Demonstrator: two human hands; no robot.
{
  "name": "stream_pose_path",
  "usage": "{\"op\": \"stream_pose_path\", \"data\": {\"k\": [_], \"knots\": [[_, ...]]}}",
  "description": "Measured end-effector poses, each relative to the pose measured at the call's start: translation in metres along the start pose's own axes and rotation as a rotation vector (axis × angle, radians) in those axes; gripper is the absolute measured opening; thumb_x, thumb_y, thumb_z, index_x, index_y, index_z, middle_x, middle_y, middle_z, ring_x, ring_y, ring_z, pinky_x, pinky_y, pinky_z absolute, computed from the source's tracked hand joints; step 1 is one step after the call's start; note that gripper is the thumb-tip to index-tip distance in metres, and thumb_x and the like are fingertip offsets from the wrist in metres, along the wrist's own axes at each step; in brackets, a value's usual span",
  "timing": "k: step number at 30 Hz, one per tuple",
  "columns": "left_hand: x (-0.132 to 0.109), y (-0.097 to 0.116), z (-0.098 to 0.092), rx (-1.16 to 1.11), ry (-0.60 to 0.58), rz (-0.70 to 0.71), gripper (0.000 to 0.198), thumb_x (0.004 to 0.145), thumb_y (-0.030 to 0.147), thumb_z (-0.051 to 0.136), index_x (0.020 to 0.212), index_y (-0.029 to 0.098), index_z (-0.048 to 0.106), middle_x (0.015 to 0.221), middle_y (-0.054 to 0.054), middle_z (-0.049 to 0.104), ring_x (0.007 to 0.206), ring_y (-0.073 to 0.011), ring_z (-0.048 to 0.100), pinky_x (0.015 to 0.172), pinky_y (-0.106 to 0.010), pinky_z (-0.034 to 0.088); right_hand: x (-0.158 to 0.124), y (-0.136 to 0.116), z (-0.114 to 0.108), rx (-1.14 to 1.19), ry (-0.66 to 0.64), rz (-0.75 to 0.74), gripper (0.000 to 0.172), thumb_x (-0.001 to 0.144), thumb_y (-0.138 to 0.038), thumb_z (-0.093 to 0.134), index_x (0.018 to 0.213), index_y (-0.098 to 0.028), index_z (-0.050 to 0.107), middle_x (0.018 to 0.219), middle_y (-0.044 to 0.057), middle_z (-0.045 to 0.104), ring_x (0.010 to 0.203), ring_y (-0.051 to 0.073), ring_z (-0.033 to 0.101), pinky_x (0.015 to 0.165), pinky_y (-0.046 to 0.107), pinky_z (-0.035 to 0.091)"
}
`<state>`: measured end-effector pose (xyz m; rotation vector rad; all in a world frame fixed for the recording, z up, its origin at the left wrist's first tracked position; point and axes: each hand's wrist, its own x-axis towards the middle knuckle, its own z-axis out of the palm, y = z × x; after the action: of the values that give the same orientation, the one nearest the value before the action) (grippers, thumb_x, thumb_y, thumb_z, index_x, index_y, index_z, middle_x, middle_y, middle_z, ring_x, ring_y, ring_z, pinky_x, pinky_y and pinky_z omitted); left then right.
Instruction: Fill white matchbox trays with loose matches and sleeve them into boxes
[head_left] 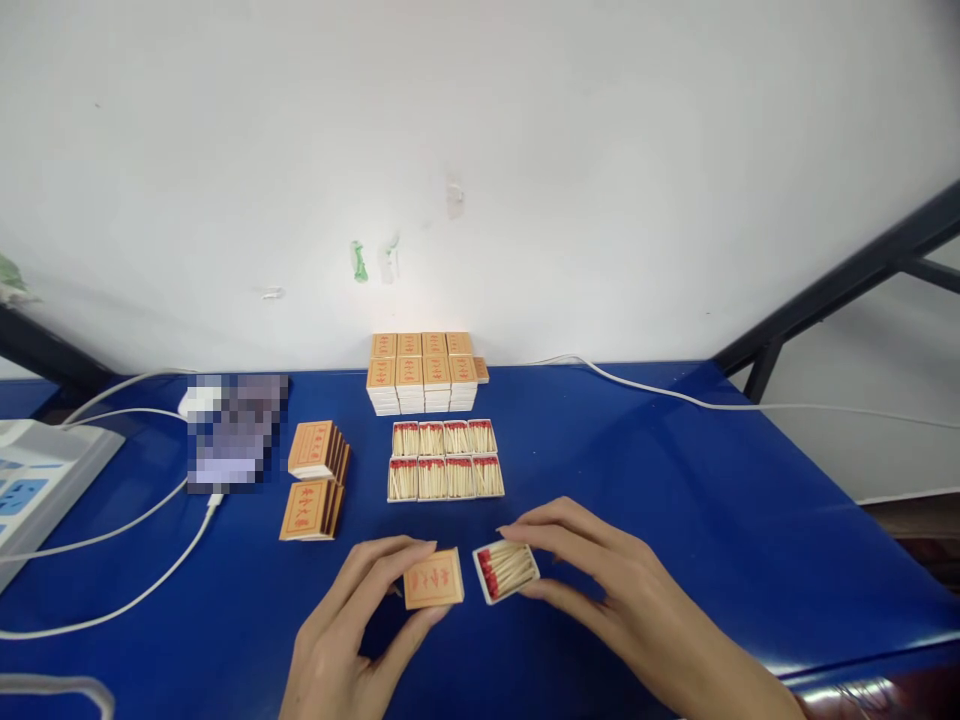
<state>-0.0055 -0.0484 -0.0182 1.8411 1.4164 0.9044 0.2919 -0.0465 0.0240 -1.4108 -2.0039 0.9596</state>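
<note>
Between its thumb and fingers, my left hand [360, 620] grips an orange matchbox sleeve [433, 579]. Close by on the right, my right hand [600, 580] pinches an open white tray of red-tipped matches [507, 571] by its edges. A small gap separates sleeve and tray. Beyond them, several open match trays [446, 460] lie in two rows, touching one another. Behind these stand stacked matchboxes [421, 372] near the wall. Two leaning piles of orange sleeves [313, 448] rest to the left of the trays.
On the blue table [645, 470], a pixelated phone-like item [240, 430] lies at the left with a white cable [187, 560]. A white power strip or box [45, 480] sits at the far left. Another cable [675, 398] runs along the back right, by the white wall.
</note>
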Motion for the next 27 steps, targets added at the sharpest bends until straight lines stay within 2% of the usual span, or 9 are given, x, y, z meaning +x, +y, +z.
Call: {"op": "stream_pose_path", "data": {"k": [2,3,7,10,13,22,27], "knots": [[-0.001,0.0,0.0,0.032,-0.004,0.044,0.032,0.104,0.054,0.076,0.134,0.044,0.079,0.133,-0.001,0.08,0.113,-0.0232,0.083,0.075,-0.024,0.071,0.001,-0.003,0.0,0.004,-0.051,-0.01,0.043,0.112,-0.043,0.068,0.154,-0.052,0.067,0.144,-0.001,0.072,0.129,0.023,0.074,0.111,0.038,0.065],[-0.002,0.0,0.001,0.034,0.002,0.05,0.032,0.104,0.054,0.075,0.134,0.043,0.079,0.133,-0.001,0.079,0.113,-0.023,0.083,0.076,-0.025,0.071,0.002,-0.004,0.0,0.002,-0.068,-0.015,0.044,0.112,-0.043,0.067,0.155,-0.052,0.066,0.144,0.0,0.072,0.13,0.023,0.073,0.112,0.038,0.064],[-0.004,0.0,0.001,0.018,0.01,0.051,0.033,0.106,0.055,0.073,0.134,0.041,0.079,0.133,-0.004,0.079,0.111,-0.0234,0.082,0.062,-0.02,0.066,0.006,-0.007,-0.001,-0.017,-0.119,-0.033,0.046,0.115,-0.04,0.063,0.159,-0.049,0.063,0.146,0.003,0.07,0.133,0.023,0.071,0.113,0.039,0.063],[-0.004,-0.002,-0.002,0.014,-0.006,0.072,0.033,0.104,0.055,0.076,0.134,0.043,0.078,0.13,-0.001,0.08,0.109,-0.0216,0.083,0.08,-0.024,0.07,0.008,-0.01,-0.004,-0.029,-0.179,-0.034,0.045,0.117,-0.039,0.059,0.161,-0.045,0.062,0.148,0.004,0.067,0.134,0.021,0.069,0.114,0.037,0.06],[-0.002,-0.003,-0.005,0.024,-0.017,0.096,0.033,0.103,0.053,0.078,0.135,0.045,0.077,0.13,0.002,0.081,0.109,-0.0193,0.083,0.096,-0.026,0.068,0.008,-0.012,-0.006,-0.037,-0.208,-0.029,0.045,0.117,-0.039,0.059,0.162,-0.045,0.061,0.149,0.002,0.066,0.134,0.018,0.068,0.115,0.033,0.058],[0.004,-0.005,-0.009,0.076,-0.067,0.188,0.036,0.102,0.048,0.081,0.137,0.046,0.075,0.128,0.005,0.082,0.107,-0.0156,0.085,0.092,-0.02,0.068,0.009,-0.01,-0.005,-0.057,-0.214,-0.075,0.049,0.117,-0.03,0.059,0.164,-0.046,0.057,0.146,0.002,0.065,0.13,0.017,0.068,0.112,0.03,0.058],[0.0,0.0,-0.007,0.028,-0.052,0.111,0.034,0.101,0.053,0.081,0.134,0.05,0.076,0.128,0.007,0.081,0.111,-0.014,0.083,0.098,-0.018,0.064,0.009,-0.018,-0.006,-0.094,-0.23,-0.115,0.056,0.117,-0.024,0.057,0.168,-0.048,0.051,0.142,0.004,0.064,0.125,0.016,0.069,0.109,0.03,0.06]]}}
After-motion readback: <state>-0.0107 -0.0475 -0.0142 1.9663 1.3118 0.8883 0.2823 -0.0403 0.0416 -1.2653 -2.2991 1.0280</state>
